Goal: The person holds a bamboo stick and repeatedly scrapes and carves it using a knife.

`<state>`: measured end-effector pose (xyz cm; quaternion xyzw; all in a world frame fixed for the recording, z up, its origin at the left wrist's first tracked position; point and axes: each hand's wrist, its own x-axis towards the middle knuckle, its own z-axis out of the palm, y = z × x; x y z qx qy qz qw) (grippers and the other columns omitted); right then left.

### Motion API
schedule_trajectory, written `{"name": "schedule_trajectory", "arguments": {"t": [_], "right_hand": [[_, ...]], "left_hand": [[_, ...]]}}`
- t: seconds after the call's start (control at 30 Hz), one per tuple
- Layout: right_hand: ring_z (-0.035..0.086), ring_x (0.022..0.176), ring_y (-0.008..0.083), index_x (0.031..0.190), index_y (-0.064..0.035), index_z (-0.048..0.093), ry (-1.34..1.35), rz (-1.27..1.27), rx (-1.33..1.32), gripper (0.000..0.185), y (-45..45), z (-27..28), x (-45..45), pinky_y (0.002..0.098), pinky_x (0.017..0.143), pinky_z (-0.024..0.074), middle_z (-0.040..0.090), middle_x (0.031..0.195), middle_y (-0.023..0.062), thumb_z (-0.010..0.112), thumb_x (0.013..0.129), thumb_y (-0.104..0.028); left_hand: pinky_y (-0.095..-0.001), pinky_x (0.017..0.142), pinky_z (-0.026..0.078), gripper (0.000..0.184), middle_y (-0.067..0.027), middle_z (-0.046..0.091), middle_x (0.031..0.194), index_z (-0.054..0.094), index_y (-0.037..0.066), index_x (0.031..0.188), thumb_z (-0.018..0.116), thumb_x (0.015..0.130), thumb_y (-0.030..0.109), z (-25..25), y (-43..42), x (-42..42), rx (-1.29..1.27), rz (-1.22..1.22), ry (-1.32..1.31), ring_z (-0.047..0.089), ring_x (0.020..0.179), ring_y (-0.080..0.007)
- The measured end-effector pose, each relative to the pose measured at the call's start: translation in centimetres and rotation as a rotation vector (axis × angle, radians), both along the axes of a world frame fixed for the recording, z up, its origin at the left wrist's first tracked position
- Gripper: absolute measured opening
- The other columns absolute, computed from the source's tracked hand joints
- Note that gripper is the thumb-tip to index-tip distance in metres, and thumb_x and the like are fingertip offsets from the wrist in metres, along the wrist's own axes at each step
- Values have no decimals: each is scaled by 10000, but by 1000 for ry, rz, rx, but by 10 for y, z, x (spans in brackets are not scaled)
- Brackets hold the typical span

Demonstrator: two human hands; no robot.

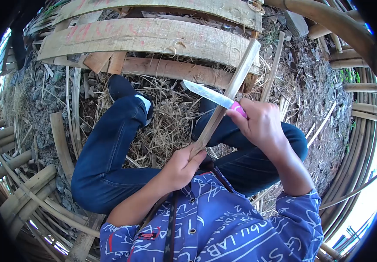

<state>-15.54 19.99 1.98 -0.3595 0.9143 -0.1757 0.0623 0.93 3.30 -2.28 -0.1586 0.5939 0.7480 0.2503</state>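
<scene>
My left hand [182,169] is closed round the lower end of a split bamboo strip [236,81]. The strip slants up and away to the right, its far end at the edge of a wooden plank. In my right hand [260,120] is a knife [208,94] with a pink handle, gripped in a closed fist. Its blade points left and lies across the middle of the strip, seemingly against it. The handle is mostly hidden by my fingers.
A low bench of wooden planks [145,39] stands ahead. Shavings [164,126] cover the ground between my legs. Bamboo poles [361,126] line the right side, and more bamboo pieces [31,192] are stacked at left. A loose strip [273,65] leans right of the bench.
</scene>
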Motion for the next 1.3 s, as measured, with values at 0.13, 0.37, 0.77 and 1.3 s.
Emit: {"name": "schedule_trajectory", "arguments": {"t": [0.13,0.37,0.77,1.3], "right_hand": [[555,464,329,631,-76,508,39,34,-6,466,2,-4,-4,422,430,423,524,502,113,611,860,-469],[565,457,312,658,-80,565,110,-132,-48,451,3,-6,-18,413,447,440,542,512,109,599,869,-478],[590,538,354,715,-59,641,107,-248,1,518,23,1,-76,429,546,471,583,562,147,484,932,-503],[542,475,352,641,-55,555,-146,-92,-201,410,10,5,2,419,452,419,520,519,138,623,884,-377]], "left_hand": [[-259,567,356,238,34,427,667,545,19,955,468,995,240,2,-2,-2,-17,-9,13,378,628,-61],[-246,535,351,249,46,423,645,562,7,1054,468,995,231,6,0,1,32,-18,-45,378,596,-48],[-226,529,347,239,57,429,653,549,4,1089,457,997,204,-2,3,3,50,-57,-39,376,595,-36],[-208,405,296,282,30,406,571,447,82,803,445,1008,277,-5,-4,2,157,2,-44,362,455,-39]]}}
